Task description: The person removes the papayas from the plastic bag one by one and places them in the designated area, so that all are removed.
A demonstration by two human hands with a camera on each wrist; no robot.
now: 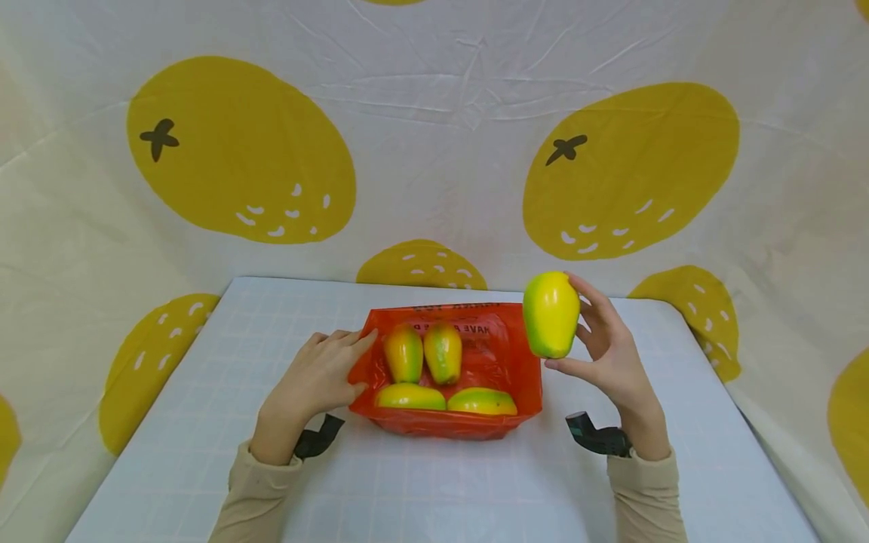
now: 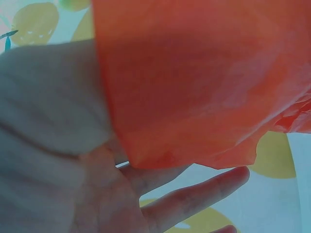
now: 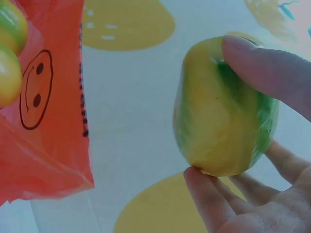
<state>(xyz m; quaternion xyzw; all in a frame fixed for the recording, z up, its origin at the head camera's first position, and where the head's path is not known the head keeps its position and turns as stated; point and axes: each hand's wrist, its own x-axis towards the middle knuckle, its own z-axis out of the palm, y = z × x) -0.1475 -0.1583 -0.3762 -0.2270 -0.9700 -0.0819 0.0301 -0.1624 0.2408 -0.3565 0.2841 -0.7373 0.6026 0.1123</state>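
A red plastic bag (image 1: 526,396) stands with its mouth open on the table. Inside it are several glossy yellow-green mangoes (image 1: 443,353). At the bag's left side, my left hand (image 1: 319,377) touches the rim with thumb and index finger set apart. In the left wrist view the red film hides the thumb's end and part of the index finger; the other visible fingers (image 2: 204,194) are straight and spread. My right hand (image 1: 614,362) holds another mango (image 3: 226,109) between thumb and fingertips, raised beside the bag's right end.
A pale, faintly checked cloth covers the table (image 1: 434,490). Behind it hangs a white curtain (image 1: 434,173) printed with large yellow fruits. A small black camera mount sits on each wrist, the left one (image 1: 319,437) near the bag's front corner.
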